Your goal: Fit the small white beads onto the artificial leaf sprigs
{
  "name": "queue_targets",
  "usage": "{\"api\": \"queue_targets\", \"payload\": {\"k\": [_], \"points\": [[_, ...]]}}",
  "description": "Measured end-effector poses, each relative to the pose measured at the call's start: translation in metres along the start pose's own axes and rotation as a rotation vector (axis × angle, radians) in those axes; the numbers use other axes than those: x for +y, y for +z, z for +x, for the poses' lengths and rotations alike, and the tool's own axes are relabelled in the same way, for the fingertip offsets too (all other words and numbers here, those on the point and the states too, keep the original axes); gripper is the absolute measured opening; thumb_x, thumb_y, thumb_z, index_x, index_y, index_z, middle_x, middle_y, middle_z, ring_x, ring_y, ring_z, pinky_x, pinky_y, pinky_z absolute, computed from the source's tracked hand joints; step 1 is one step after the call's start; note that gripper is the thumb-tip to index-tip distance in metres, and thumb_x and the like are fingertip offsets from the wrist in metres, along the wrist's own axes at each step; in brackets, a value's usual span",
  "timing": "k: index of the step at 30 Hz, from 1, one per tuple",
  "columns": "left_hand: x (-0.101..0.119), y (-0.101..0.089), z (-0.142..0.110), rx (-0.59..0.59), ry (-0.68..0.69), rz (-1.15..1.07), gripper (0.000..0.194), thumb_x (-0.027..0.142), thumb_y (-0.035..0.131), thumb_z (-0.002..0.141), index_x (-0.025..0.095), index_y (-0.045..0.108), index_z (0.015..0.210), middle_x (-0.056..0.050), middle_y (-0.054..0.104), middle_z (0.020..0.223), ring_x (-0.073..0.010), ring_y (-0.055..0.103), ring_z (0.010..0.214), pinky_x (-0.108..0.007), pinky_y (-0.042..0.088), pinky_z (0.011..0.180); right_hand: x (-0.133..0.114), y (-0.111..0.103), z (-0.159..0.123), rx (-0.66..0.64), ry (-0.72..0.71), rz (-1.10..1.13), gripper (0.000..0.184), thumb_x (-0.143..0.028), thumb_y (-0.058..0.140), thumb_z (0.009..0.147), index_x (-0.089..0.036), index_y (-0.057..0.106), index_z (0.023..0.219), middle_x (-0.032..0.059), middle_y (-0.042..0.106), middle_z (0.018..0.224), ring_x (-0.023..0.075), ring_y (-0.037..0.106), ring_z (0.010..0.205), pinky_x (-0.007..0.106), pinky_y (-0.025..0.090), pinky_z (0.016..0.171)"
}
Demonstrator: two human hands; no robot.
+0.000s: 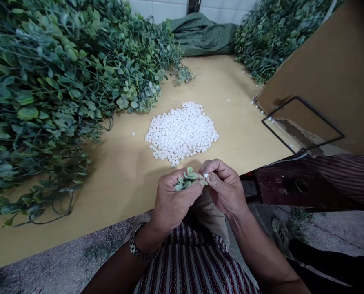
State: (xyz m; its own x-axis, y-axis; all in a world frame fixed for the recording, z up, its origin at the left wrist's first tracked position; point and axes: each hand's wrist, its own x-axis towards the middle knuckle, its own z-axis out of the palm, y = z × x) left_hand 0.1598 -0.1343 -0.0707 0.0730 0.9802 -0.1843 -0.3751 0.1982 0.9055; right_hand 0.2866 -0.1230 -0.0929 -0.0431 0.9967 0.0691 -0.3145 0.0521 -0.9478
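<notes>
My left hand (172, 200) is closed around a small sprig of green artificial leaves (185, 180), held just above the near edge of the tan table (114, 179). My right hand (223, 184) pinches a tiny white bead (205, 175) between thumb and fingers, right against the tip of the sprig. A flat heap of several white beads (182, 132) lies on the table just beyond both hands.
A big pile of green artificial foliage (47, 90) covers the table's left side, and another pile (274, 36) sits at the back right. A green cloth (200, 34) lies at the far end. A cardboard sheet (331, 77) leans at the right, beside a dark red bench (292, 188).
</notes>
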Motion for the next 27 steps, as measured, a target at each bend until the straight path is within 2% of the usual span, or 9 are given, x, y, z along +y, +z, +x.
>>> {"api": "queue_targets", "payload": {"k": [6,19,27], "points": [[-0.001,0.003,0.000,-0.006,0.014,0.059,0.008,0.017,0.065,0.069,0.017,0.065,0.061,0.006,0.046,0.049,-0.0049,0.035,0.042,-0.021,0.027,0.042,0.002,-0.003,-0.003,0.049,0.012,-0.036,0.030,-0.046,0.078,0.073,-0.021,0.061,0.071,-0.0020,0.054,0.066,0.0114,0.044,0.058,0.024,0.036,0.053],[-0.002,0.005,0.000,-0.016,0.031,0.078,0.011,0.017,0.065,0.067,0.018,0.061,0.057,0.007,0.043,0.047,-0.0054,0.033,0.042,-0.022,0.026,0.042,0.002,-0.012,-0.006,0.018,-0.152,-0.134,0.014,-0.034,0.076,0.078,-0.023,0.068,0.073,-0.0004,0.062,0.071,0.0138,0.055,0.066,0.027,0.044,0.061],[0.001,0.005,0.000,-0.030,0.044,0.113,0.007,0.016,0.065,0.065,0.017,0.065,0.059,0.006,0.044,0.047,-0.0059,0.033,0.043,-0.022,0.026,0.043,0.003,-0.012,-0.009,0.040,-0.130,-0.153,0.016,-0.035,0.074,0.079,-0.022,0.067,0.073,-0.0008,0.060,0.070,0.0134,0.054,0.065,0.027,0.044,0.060]]}}
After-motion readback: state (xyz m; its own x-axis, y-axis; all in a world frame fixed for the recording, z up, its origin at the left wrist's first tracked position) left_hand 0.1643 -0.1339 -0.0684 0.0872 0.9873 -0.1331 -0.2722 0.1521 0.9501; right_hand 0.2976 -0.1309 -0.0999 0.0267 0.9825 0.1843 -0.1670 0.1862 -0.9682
